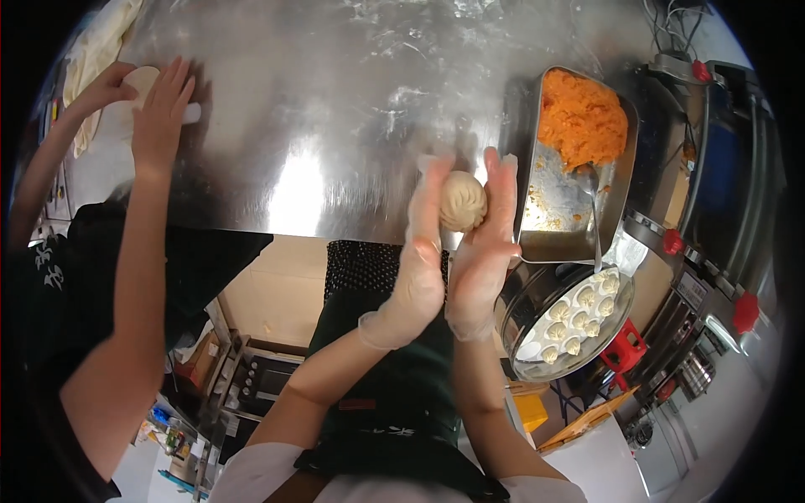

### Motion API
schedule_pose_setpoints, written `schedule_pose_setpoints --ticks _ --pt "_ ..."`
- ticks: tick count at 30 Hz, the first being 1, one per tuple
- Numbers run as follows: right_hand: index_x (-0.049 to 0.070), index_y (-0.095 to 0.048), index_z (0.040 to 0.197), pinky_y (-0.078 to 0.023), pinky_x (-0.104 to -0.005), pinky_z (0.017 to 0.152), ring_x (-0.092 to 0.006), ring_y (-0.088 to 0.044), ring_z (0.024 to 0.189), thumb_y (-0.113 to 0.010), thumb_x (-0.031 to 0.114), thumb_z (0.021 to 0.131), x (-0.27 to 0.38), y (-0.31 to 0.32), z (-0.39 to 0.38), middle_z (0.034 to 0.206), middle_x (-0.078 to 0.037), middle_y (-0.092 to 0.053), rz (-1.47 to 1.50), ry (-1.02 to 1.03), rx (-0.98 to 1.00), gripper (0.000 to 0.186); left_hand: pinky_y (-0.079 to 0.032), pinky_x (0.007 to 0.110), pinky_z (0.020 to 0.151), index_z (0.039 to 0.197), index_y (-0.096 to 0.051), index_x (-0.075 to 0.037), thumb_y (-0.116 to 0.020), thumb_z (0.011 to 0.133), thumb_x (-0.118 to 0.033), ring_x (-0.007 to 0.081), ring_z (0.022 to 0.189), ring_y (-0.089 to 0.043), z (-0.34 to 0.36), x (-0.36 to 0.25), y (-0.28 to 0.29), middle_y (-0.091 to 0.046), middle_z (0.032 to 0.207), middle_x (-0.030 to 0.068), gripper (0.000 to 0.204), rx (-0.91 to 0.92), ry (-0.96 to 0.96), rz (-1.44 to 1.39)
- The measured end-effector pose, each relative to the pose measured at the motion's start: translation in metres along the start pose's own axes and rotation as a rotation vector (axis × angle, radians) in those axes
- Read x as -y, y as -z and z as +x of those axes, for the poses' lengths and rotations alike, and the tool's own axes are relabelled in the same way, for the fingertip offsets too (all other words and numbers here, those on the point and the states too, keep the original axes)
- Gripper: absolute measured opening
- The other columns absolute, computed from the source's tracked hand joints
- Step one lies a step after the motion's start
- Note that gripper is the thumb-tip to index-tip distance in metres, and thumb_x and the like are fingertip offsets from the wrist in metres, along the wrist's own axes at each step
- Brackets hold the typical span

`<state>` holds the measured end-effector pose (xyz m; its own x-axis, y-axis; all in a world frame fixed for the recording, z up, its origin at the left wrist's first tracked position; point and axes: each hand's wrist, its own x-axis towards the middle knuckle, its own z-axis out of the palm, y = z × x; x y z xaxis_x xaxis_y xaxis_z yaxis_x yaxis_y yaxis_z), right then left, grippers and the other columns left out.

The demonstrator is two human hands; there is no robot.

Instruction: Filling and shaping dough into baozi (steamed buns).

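Note:
My left hand (pixel 424 243) and my right hand (pixel 484 251), both in clear gloves, hold a pleated dough bun (pixel 461 199) between their palms at the table's front edge, fingers stretched upward along its sides. Just right of them is a metal tray (pixel 529 235) with an orange filling (pixel 583 113) and a spoon (pixel 594 210) in it. Below that tray, a round steamer (pixel 520 362) bears several small pleated buns (pixel 587 298) on a white liner.
The steel table (pixel 319 109) spans the upper view. At the left, a co-worker's hands (pixel 163 113) work a dough round (pixel 141 77) with a white rolling pin (pixel 191 114), beside a pale cloth or dough sheet (pixel 101 50). Metal equipment with red knobs (pixel 672 241) lines the right.

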<state>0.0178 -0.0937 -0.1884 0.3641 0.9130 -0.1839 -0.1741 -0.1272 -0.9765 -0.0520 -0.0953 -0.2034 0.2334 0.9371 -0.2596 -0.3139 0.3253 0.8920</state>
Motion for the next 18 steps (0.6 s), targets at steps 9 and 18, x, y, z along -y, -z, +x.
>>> schedule_pose_setpoints --ticks 9,18 --pt "0.013 -0.045 0.140 -0.049 -0.0381 0.093 -0.0308 -0.051 0.120 -0.085 0.016 0.063 0.028 0.022 0.018 0.130 -0.014 -0.049 -1.132 0.229 0.213 0.087 -0.010 0.047 0.119 0.152 -0.009 -0.001 -0.027 0.092 -0.072 0.0308 0.146 -0.016 -0.020 -0.010 0.038 -0.019 0.157 0.0187 0.095 -0.171 -0.024 -0.016" --pt "0.012 -0.057 0.122 -0.055 -0.0384 0.078 -0.0299 -0.061 0.100 -0.077 0.019 0.071 0.015 0.014 0.034 0.116 -0.009 -0.057 -1.398 0.203 0.363 0.056 -0.020 0.046 0.117 0.153 -0.013 -0.003 -0.037 0.100 -0.053 0.0313 0.143 -0.025 -0.027 -0.001 0.053 -0.023 0.155 0.0183 0.076 -0.048 0.067 -0.107"
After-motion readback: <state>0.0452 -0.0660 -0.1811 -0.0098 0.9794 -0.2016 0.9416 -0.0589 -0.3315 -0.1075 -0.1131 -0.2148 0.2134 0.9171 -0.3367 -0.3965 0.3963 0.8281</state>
